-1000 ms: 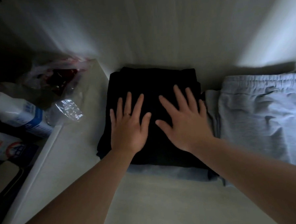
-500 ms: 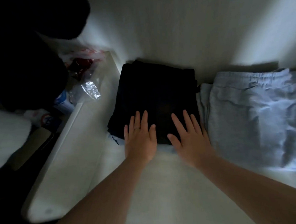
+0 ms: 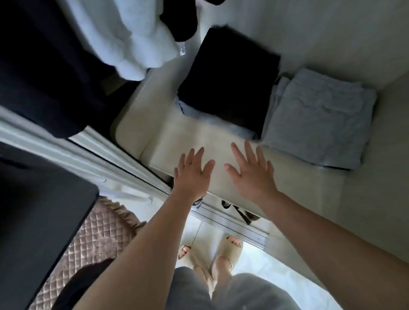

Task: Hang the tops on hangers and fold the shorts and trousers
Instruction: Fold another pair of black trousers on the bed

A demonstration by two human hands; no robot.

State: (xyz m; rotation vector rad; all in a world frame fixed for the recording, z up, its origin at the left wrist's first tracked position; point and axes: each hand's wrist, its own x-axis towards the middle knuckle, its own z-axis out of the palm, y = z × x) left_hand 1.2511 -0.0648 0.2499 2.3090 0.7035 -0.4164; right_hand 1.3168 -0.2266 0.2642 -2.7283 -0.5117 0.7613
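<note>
While both hands, left [image 3: 192, 175] and right [image 3: 251, 171], hover with fingers spread and holding nothing above the pale shelf [image 3: 212, 140], the folded black garment [image 3: 228, 82] lies beyond them atop a blue one, touching the folded grey trousers [image 3: 320, 118].

You're wearing beige open-toed slippers [image 3: 230, 246] on a pale tiled floor [image 3: 263, 263], just short of the wardrobe's metal sliding rail [image 3: 238, 226]. At your left, a brown quilted cover [image 3: 94, 241] shows beside a black tabletop [image 3: 36, 211].
</note>
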